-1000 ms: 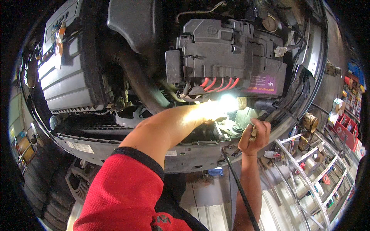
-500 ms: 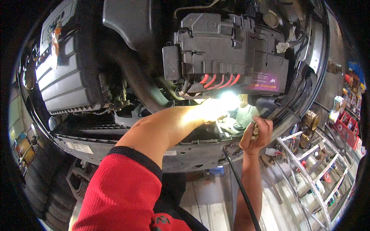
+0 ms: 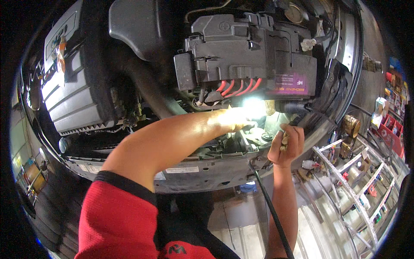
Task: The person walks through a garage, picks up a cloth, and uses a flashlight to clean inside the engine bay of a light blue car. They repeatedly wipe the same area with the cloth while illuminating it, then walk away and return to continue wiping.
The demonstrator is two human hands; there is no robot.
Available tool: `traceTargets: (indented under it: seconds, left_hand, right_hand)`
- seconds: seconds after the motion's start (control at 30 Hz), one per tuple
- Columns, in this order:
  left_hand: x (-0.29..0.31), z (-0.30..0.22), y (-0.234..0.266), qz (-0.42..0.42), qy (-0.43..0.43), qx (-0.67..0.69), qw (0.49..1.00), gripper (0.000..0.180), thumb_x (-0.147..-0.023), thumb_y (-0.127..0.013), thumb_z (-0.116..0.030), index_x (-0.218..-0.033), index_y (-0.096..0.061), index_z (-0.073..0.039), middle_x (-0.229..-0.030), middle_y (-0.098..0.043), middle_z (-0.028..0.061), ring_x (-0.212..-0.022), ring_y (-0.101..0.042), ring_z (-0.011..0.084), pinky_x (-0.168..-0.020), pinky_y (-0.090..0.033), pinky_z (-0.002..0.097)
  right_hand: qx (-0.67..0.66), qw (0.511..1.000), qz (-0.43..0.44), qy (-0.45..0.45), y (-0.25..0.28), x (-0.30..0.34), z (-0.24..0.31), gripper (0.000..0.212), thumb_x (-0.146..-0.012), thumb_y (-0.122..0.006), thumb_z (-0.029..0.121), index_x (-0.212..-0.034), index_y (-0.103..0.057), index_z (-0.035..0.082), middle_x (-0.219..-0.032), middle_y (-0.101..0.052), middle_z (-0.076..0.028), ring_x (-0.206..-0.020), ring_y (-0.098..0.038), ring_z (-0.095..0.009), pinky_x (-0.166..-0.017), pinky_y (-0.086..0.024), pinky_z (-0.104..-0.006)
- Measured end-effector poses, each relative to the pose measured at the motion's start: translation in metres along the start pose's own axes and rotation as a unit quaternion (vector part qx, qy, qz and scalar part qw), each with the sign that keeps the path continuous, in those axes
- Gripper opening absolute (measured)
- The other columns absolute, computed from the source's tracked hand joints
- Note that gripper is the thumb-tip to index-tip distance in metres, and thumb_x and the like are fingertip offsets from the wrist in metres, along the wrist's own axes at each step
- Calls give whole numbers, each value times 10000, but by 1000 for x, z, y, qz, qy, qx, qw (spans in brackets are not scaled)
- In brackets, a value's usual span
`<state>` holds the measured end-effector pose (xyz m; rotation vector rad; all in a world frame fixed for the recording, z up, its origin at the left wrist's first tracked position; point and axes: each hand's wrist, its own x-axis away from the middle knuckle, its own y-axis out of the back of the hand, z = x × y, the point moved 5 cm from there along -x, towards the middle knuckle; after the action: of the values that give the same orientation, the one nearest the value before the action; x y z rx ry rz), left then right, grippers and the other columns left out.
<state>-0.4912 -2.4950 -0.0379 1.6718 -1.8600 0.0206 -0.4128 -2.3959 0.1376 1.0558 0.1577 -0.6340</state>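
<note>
My left hand reaches into the engine bay under a black battery with a purple label. Strong glare from a bright light washes over it, so its fingers are not clear. My right hand is at the front edge of the bay, its fingers curled inward around something small and pale that I cannot make out. Between the hands, a pale translucent reservoir and a round dark cap are lit up. Red cables run beneath the black fuse box cover.
A grey ribbed housing fills the bay's left side. The car's front crossmember runs below my arms. A black hose or cable hangs past my right forearm. At right stand a metal rack and red bins.
My left elbow and sleeve have swung left and lower, while the hand stays by the light. My right hand keeps nearly the same place and curl. The view has shifted slightly.
</note>
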Motion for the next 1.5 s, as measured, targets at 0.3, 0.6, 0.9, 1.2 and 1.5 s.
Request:
traceTargets:
  seconds: [0.3, 0.6, 0.9, 1.2, 1.5]
  left_hand:
    - [45, -38, 44, 94, -58, -236, 966, 195, -856, -573, -137, -992, -692, -62, -1008, -684, 187, -901, -702, 353, -758, -586, 430]
    - [42, -39, 30, 121, -82, -296, 944, 197, -797, -635, -156, -971, -697, -89, -940, -712, 120, -849, -717, 313, -678, -581, 422]
    - [47, -31, 10, 57, -172, -329, 927, 164, -758, -656, -172, -909, -692, -117, -873, -702, 46, -774, -717, 264, -622, -570, 402]
    - [48, -17, -24, -12, -326, -565, 758, 113, -768, -623, -207, -729, -712, -151, -803, -681, 6, -748, -670, 219, -653, -526, 370]
    - [23, -4, -19, -39, -190, -225, 955, 90, -774, -621, -196, -761, -696, -148, -821, -661, 42, -784, -643, 238, -661, -510, 384]
  right_hand:
    - [4, 1000, 14, -13, 1, 0, -3, 229, -691, -622, 27, -917, -657, 42, -802, -587, -110, -710, -564, -300, -634, -441, -386]
    - [16, 1000, 10, -11, 1, -2, 0, 194, -690, -615, 65, -877, -659, 39, -774, -580, -107, -678, -545, -292, -611, -416, -396]
    - [9, 1000, 21, 6, 0, -2, -1, 168, -720, -611, 75, -876, -646, 27, -772, -577, -118, -667, -534, -303, -609, -408, -398]
    - [21, 999, 28, 7, 1, 0, -2, 184, -726, -616, 74, -902, -639, 25, -793, -578, -138, -693, -548, -319, -614, -422, -409]
    - [16, 1000, 25, 3, 1, -1, -1, 180, -720, -612, 61, -893, -645, 25, -791, -576, -134, -693, -547, -316, -618, -423, -407]
